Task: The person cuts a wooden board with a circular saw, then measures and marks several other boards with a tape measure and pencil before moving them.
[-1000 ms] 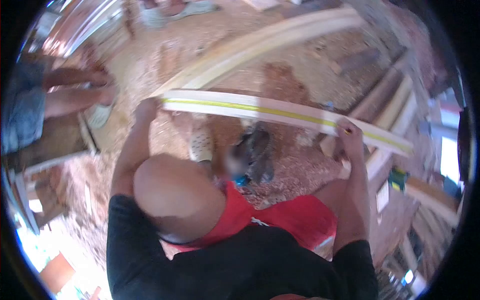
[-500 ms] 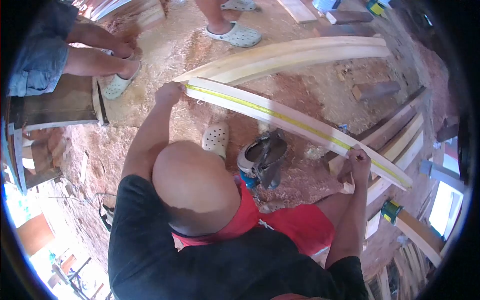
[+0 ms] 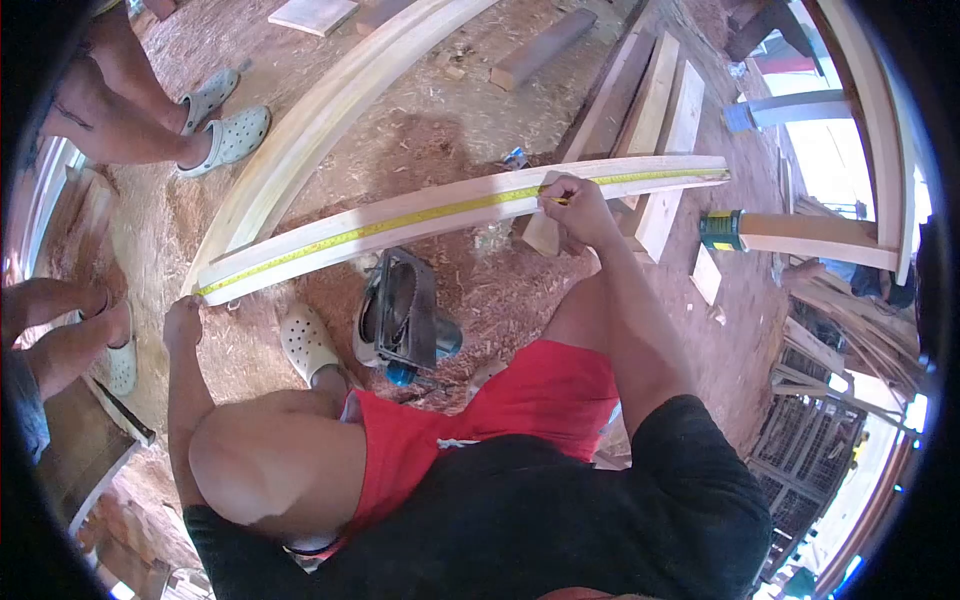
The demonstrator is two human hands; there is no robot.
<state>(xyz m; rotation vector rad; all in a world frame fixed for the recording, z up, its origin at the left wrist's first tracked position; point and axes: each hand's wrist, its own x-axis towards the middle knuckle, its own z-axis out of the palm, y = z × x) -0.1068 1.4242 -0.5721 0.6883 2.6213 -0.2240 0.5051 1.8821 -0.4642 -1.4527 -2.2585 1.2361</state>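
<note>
On the board (image 3: 440, 215), the right hand (image 3: 578, 208) has slid toward mid-tape (image 3: 400, 224).

Pale, smooth-planed wooden plank (image 3: 440, 215) lies over rough, sawdust-strewn floor (image 3: 440, 120).

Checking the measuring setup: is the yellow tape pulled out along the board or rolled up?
Pulled out. The yellow tape runs flat along the curved board, from the left hand past the right hand.

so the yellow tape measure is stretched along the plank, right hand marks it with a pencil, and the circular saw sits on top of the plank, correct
Not quite: the head view shows the circular saw on the sawdust floor below the plank, not on it. The tape measure does run along the plank, and the right hand holds a pencil there.
</note>
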